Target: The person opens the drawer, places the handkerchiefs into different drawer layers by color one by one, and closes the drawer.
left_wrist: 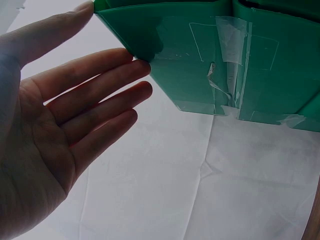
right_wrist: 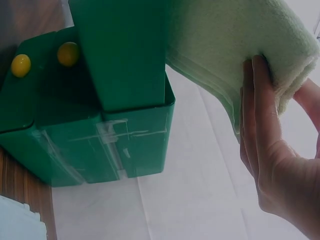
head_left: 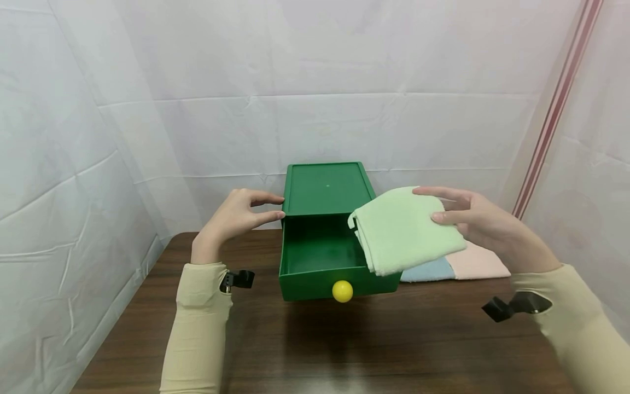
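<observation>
A green drawer box (head_left: pixel 325 189) stands at the back of the brown table (head_left: pixel 344 345), its drawer (head_left: pixel 305 287) with a yellow knob (head_left: pixel 342 291) pulled out toward me. My left hand (head_left: pixel 241 213) is flat, and its straight fingertips (left_wrist: pixel 135 65) touch the box's left side (left_wrist: pixel 200 55). My right hand (head_left: pixel 472 216) pinches a folded light green towel (head_left: pixel 403 230) between thumb and fingers, holding it above the drawer's right edge. In the right wrist view the towel (right_wrist: pixel 235 45) hangs over the box (right_wrist: pixel 120 140), and the fingers (right_wrist: pixel 260 110) lie under it.
A pink cloth (head_left: pixel 479 262) and a blue cloth (head_left: pixel 428 270) lie flat on the table right of the box, under the held towel. White sheeting closes in the back and both sides. Two yellow knobs (right_wrist: pixel 20 65) show in the right wrist view.
</observation>
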